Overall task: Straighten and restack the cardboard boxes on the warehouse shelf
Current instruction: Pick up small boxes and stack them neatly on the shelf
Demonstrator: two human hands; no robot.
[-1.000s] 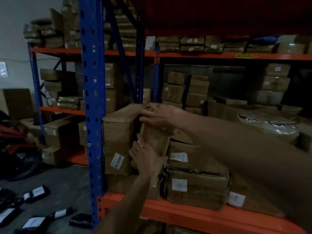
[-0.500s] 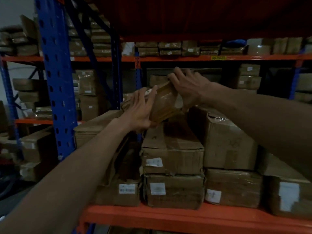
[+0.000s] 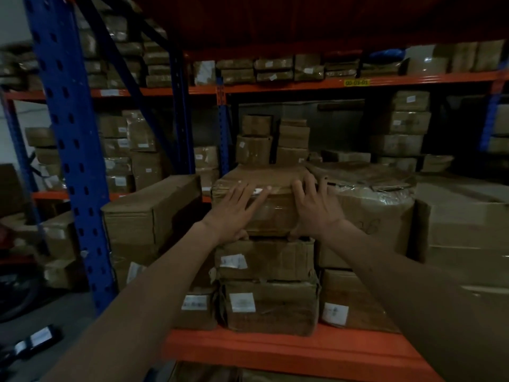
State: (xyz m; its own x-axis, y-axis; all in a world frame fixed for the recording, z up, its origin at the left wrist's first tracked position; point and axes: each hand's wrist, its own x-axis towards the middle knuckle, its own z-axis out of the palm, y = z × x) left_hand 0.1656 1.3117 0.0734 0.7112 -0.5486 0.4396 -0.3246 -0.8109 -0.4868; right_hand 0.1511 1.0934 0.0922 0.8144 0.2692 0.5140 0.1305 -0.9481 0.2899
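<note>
A warehouse shelf (image 3: 289, 351) with an orange front beam runs across the near middle of the view, carried by a blue upright (image 3: 68, 150) at the left. More racking stands far behind it, with an orange upper beam (image 3: 303, 85) loaded with flat parcels.

On the shelf, a large box (image 3: 369, 216) wrapped in clear film sits to the right of centre, and a long box (image 3: 148, 213) lies to the left, angled away into the rack. Between them rises a centre stack of three cardboard boxes. The bottom box (image 3: 270, 307) carries a white label on its near face; the middle box (image 3: 264, 259) sits on it, also labelled at its left. The top box (image 3: 264, 199) rests on the middle one, its near face glossy with tape, just beside the large box on its right.

Both hands are open and flat against that top box, fingers spread, gripping nothing. The left hand (image 3: 237, 213) lies on the near face toward its left side, fingertips reaching the top edge. The right hand (image 3: 314, 208) lies on the near right corner, its fingers over the top edge and its thumb at the lower edge.

On the floor at far left lies a small dark parcel (image 3: 38, 340) with a white label.
</note>
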